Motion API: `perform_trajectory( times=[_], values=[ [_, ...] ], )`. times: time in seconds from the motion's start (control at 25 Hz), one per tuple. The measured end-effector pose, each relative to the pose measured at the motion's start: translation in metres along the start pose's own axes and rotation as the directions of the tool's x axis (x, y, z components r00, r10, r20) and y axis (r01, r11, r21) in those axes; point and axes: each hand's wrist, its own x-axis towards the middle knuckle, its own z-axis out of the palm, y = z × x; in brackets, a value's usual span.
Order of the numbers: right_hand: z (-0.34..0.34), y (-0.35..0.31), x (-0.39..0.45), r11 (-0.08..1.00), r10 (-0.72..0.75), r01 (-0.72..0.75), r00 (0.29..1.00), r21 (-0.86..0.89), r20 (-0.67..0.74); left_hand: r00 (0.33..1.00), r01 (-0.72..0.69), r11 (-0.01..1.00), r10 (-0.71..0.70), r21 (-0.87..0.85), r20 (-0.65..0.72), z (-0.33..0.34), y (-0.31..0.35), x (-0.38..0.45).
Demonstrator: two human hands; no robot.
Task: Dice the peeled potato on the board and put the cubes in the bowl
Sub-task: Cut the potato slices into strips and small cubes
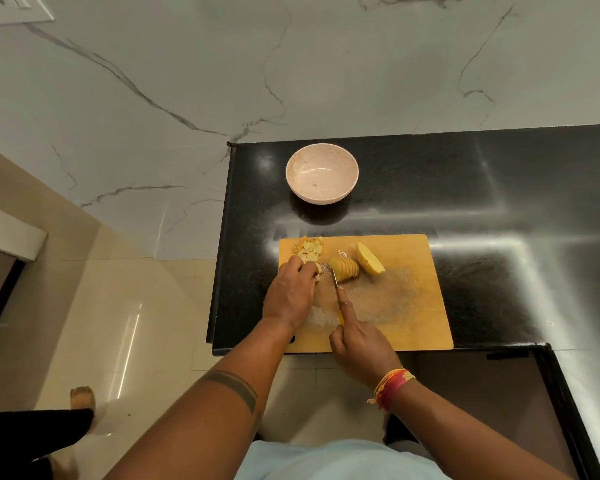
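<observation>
On the black counter (465, 202), a wooden cutting board (413, 306) sits near the front edge, w/ a pale bowl (321, 173) at 12 o'clock from it, well apart and holding nothing so far. The left hand (290, 296) rests on the board's left side, fingers curled over a small bit of potato just left of the blade. The right hand (359, 344) grips a yellow-handled knife (335, 282), index finger laid along the spine, tip pointing to 12 o'clock. The blade stands against the left end of a sliced potato half (345, 269), its slices leaning together in a row. A second, uncut half (369, 258) lies just beside it at 2 o'clock. A pile of cut pieces (309, 249) sits at 11 o'clock, by the board's far left corner. Judgement: dicing is roughly midway, nothing moved to the bowl yet. To cut well, keep left fingertips tucked back from the edge, press straight down, and hold the slices stacked so cubes come out even. The pile is close to the board's edge and the counter's left edge is near, so pieces could spill toward the floor (118, 306). The board's right side & the counter at 3 o'clock give room to work.
</observation>
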Motion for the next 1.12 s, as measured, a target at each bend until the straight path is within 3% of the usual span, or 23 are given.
perform_trajectory(
  times=[0.2, 0.4, 0.68, 1.0, 1.12],
  values=[
    [0.000, -0.001, 0.002, 1.000, -0.002, 0.003, 1.000, -0.006, 0.025, 0.977, 0.183, 0.970, -0.197, -0.162, -0.077, -0.009, -0.002, 0.001],
    [0.007, -0.005, 0.006, 1.000, 0.010, -0.009, 0.998, -0.018, 0.061, 0.996, 0.074, 0.984, -0.066, -0.163, 0.055, 0.002, 0.001, -0.014],
    [-0.004, -0.003, 0.003, 1.000, 0.004, -0.004, 1.000, 0.030, -0.024, 0.992, 0.123, 0.951, -0.128, -0.283, 0.000, -0.003, 0.021, 0.006],
    [-0.017, 0.006, -0.002, 0.999, 0.012, -0.008, 0.997, 0.047, -0.077, 0.983, 0.171, 0.948, -0.147, -0.269, 0.108, 0.001, 0.033, 0.019],
    [-0.017, 0.008, -0.003, 0.998, 0.026, -0.021, 0.996, 0.060, -0.087, 0.987, 0.126, 0.945, -0.089, -0.301, 0.132, -0.001, 0.036, 0.019]
  ],
)
